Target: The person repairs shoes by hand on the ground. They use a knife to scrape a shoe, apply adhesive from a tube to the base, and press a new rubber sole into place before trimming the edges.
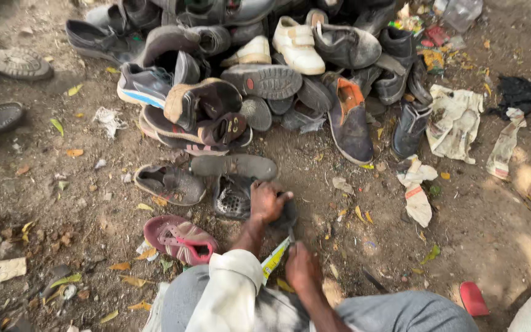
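Gluing looks to be the step in hand: the left hand (267,201) presses down on a dark shoe (286,215) on the dirt ground (81,184), near the shoe pile (247,67). The right hand (302,267) grips a yellow glue tube (275,258). Steady squeezing along the worn, floppy rubber seems needed next.

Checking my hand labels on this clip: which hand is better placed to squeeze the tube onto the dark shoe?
Probably the right hand: it already grips the yellow tube, tip toward the dark shoe. The left hand is pressing that shoe down.
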